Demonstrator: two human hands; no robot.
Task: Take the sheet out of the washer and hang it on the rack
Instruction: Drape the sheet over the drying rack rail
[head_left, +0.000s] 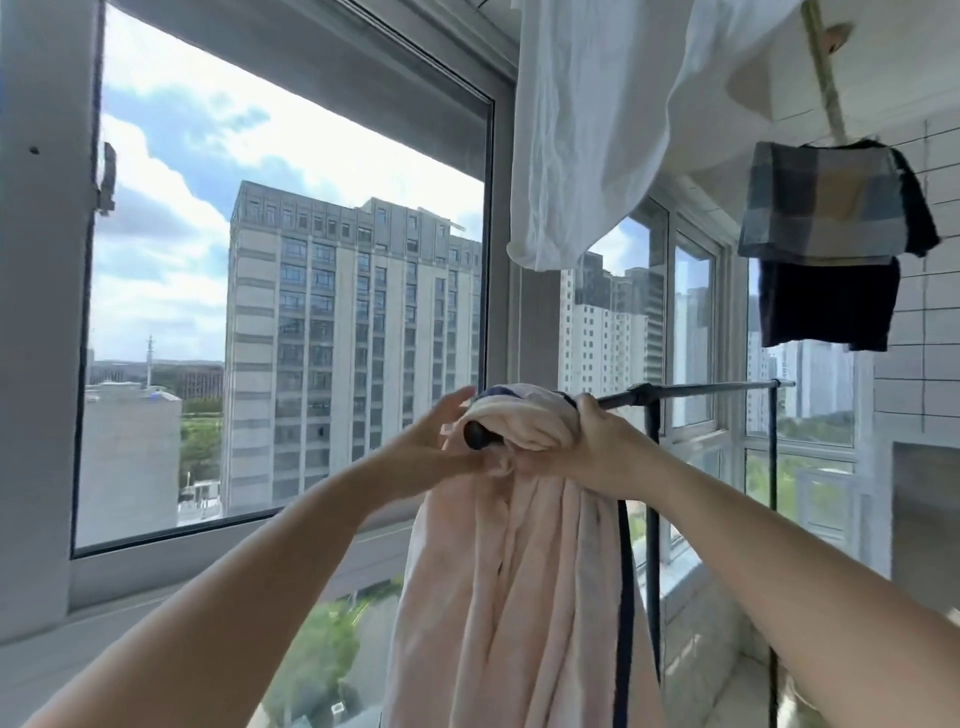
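Note:
A pale pink sheet (519, 571) with a dark blue edge is draped over the near end of the black rack bar (691, 389) and hangs down in bunched folds. My right hand (597, 441) grips the bunched sheet over the bar, fingers curled around both. My left hand (441, 431) is at the bar's near end, fingers mostly straight behind the fabric, thumb touching the sheet's edge beside the black end cap (475, 435).
The rack's uprights (653, 519) stand against the balcony windows (291, 291). Overhead hang a white cloth (587, 130), a plaid garment (826, 202) and a dark garment (826, 306). A tiled wall (924, 364) lies to the right.

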